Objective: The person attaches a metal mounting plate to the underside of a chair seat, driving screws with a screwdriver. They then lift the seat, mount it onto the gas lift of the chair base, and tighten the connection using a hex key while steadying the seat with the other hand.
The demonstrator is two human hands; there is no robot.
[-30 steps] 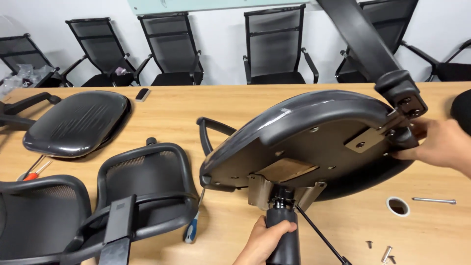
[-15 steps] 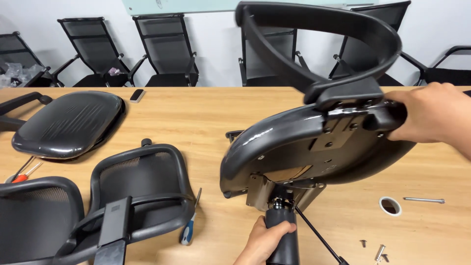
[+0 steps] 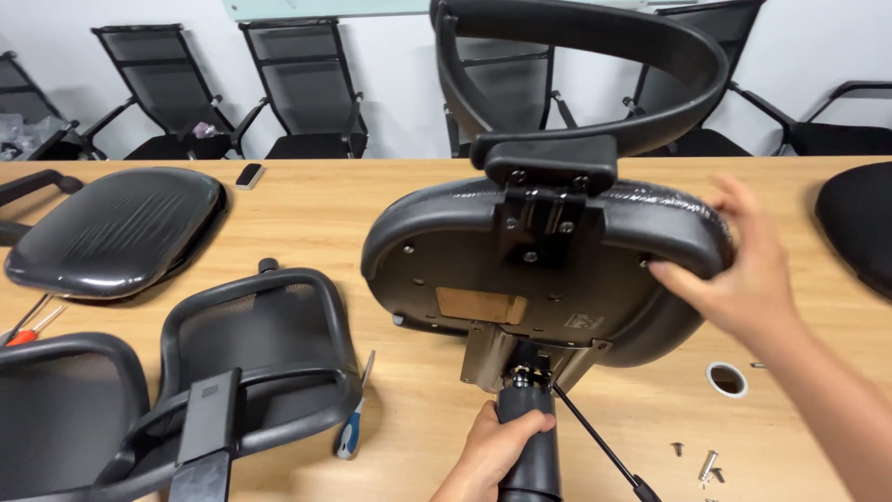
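So there's a black plastic office-chair seat [image 3: 548,279] tipped up on edge over the long wooden table [image 3: 372,214], underside facing the camera, with its curved black backrest frame [image 3: 595,56] sticking up at the top. Left hand [image 3: 492,446] is wrapped tight around the black gas-lift cylinder [image 3: 528,437] under the seat. Right hand [image 3: 743,270] grips the seat's right rim. Loose screws [image 3: 701,460] and a blue-handled screwdriver [image 3: 351,428] lie on the table nearby.

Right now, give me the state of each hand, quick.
Left hand: closed around the black gas cylinder.
Right hand: fingers spread, gripping the edge of the tilted chair seat.
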